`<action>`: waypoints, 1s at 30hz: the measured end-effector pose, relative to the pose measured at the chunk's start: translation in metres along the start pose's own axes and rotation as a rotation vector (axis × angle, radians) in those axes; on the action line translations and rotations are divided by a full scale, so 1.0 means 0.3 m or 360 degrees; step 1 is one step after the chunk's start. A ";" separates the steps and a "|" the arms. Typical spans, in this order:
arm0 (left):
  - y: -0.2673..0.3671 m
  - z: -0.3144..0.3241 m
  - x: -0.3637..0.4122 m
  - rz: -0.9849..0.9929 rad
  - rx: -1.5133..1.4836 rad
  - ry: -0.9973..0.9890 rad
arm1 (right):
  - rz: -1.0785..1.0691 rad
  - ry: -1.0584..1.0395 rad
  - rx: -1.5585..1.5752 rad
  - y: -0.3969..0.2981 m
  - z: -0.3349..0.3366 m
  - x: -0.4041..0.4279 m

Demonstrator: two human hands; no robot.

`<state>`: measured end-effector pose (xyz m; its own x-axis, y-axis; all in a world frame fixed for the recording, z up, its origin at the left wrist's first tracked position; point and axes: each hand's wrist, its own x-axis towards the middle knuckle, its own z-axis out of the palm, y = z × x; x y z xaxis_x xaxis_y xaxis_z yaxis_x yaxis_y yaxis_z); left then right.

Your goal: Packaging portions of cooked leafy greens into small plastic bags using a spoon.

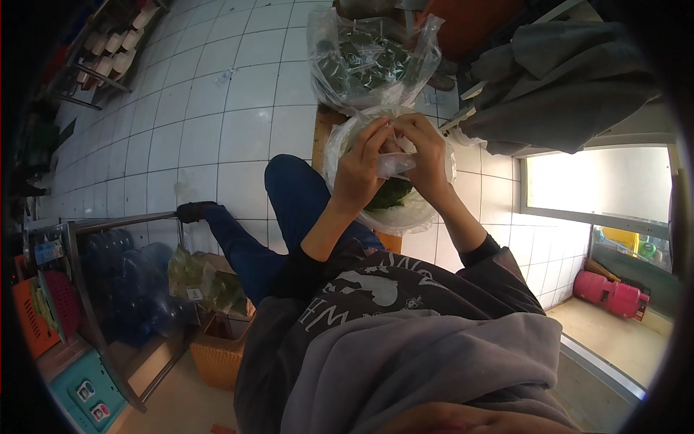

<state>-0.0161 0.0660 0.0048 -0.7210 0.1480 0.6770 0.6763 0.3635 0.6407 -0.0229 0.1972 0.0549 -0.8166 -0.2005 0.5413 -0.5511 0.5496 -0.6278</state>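
Both my hands are over a round tub lined with a pale plastic bag [439, 211], in front of my body. My left hand [355, 168] and my right hand [425, 146] pinch a small clear plastic bag [394, 164] between them, their fingertips close together at its top. What the small bag holds is partly hidden by my fingers. Under it, dark green leaves [389, 195] lie in the lined tub. Just beyond the tub, a large clear plastic bag [374, 59] contains more dark green leafy matter.
Grey cloth [558, 87] hangs at the upper right. A metal rack [81, 271] with blue water bottles [135, 282] stands at the left. Beside my leg are bagged greens [203, 279] and a woven basket [217, 352]. Pink gas cylinders [610, 294] lie at the right.
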 end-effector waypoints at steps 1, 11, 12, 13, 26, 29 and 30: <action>-0.004 0.003 0.000 0.0004 -0.0003 0.0109 | -0.0008 0.0013 0.0060 -0.006 0.006 0.004; -0.098 -0.116 0.032 -0.0546 -0.0447 0.0563 | 0.0794 -0.1551 -0.0825 0.355 0.074 -0.146; -0.082 -0.122 0.040 -0.0555 -0.0619 0.0559 | 0.0826 -0.1903 -0.0915 0.379 0.087 -0.166; -0.072 -0.125 0.042 -0.0557 -0.0619 0.0558 | 0.0828 -0.1905 -0.0913 0.407 0.110 -0.189; -0.059 -0.151 0.024 -0.0859 -0.1076 0.0179 | 0.1097 -0.2217 0.0267 0.337 0.198 -0.194; -0.041 -0.168 0.027 -0.1041 -0.1206 0.0058 | 0.1555 -0.1965 0.0742 0.309 0.063 -0.150; -0.039 -0.168 0.032 -0.1166 -0.1241 -0.0025 | 0.1722 -0.1798 0.0937 0.290 0.011 -0.133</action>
<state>-0.0231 0.0168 0.0221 -0.9887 0.1462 0.0318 -0.0166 -0.3185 0.9478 -0.0388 0.2503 -0.0230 -0.3985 -0.5465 -0.7366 0.5405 0.5089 -0.6700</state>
